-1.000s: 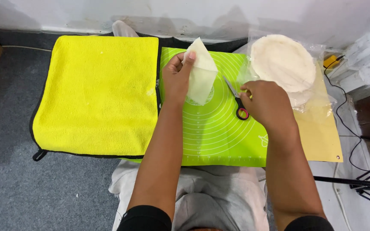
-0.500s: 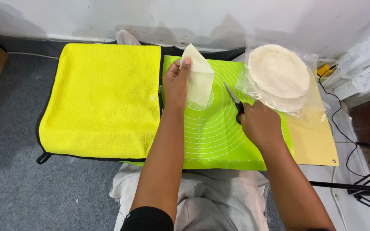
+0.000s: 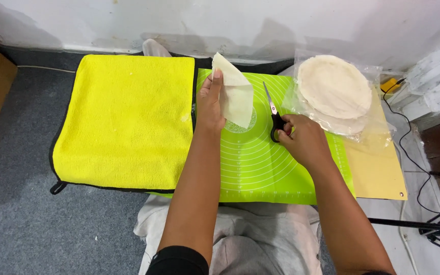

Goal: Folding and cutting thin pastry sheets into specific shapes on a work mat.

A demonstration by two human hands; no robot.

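Scissors (image 3: 273, 114) now seemingly in right hand (image 3: 301, 140).

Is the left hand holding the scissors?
No, the left hand holds a folded pale sheet, while the right hand grips the black-handled scissors over the green mat.

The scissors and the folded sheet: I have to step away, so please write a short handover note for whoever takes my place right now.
Left hand: holds up a folded pale sheet above the green mat.
Right hand: closed on the black handles of the scissors, which rest on the mat with blades pointing away, apart from the sheet.
Nearby: stack of round pale sheets on clear plastic wrap to the right; yellow towel to the left.
Done: one sheet taken and folded.
Left: no cut in the sheet is visible yet; the scissors have not reached it.
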